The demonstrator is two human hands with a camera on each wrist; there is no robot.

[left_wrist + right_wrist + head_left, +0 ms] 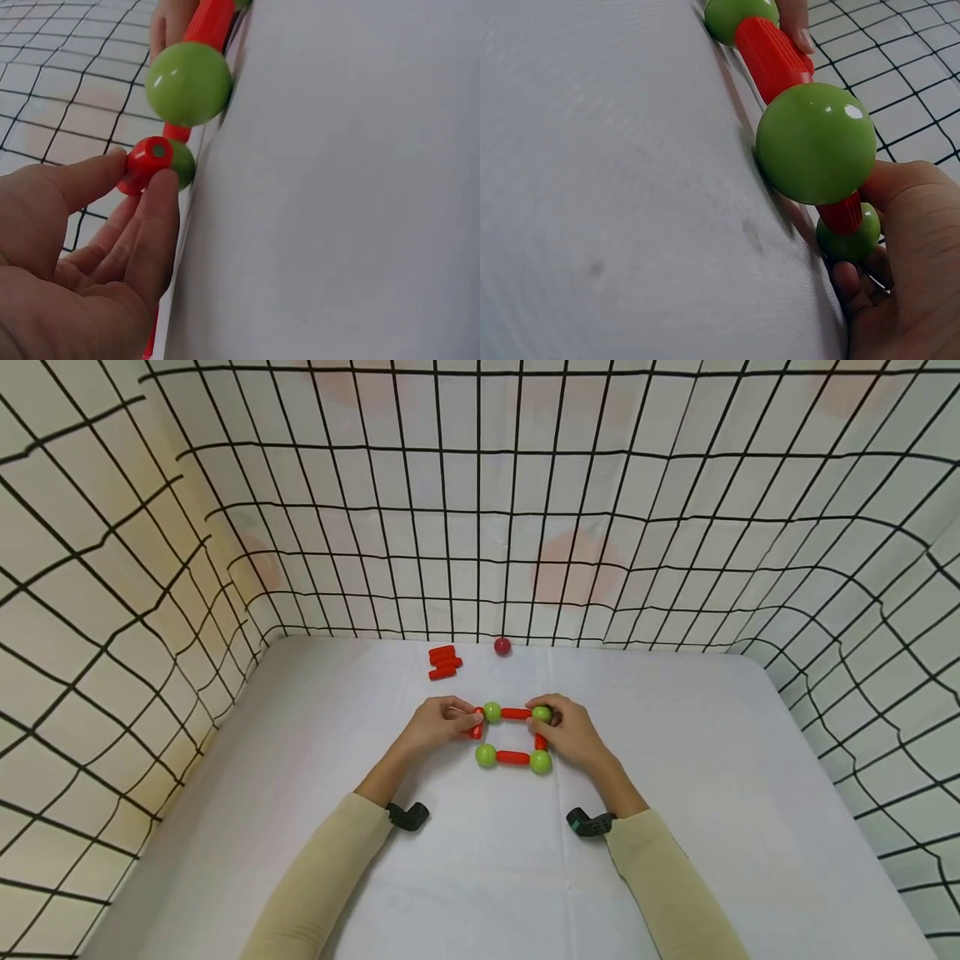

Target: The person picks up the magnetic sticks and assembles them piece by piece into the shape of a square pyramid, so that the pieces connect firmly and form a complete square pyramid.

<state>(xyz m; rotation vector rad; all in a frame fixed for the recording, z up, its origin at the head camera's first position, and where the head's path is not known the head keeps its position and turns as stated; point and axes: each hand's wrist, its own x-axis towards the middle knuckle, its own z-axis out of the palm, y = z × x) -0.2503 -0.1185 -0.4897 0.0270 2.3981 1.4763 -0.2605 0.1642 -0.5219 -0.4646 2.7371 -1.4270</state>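
Observation:
My left hand pinches a short red rod between thumb and fingertips, beside the far left green ball. In the left wrist view the end of this red rod faces the camera, and whether it touches the ball behind is unclear. With its fingers and thumb, my right hand grips the far right green ball. Red rods link the balls along the far, right and near sides, with a near right green ball and a near left green ball.
Several loose red rods lie together towards the back of the white table. A dark red ball sits near the back edge. Black wire netting stands around the table's back and sides.

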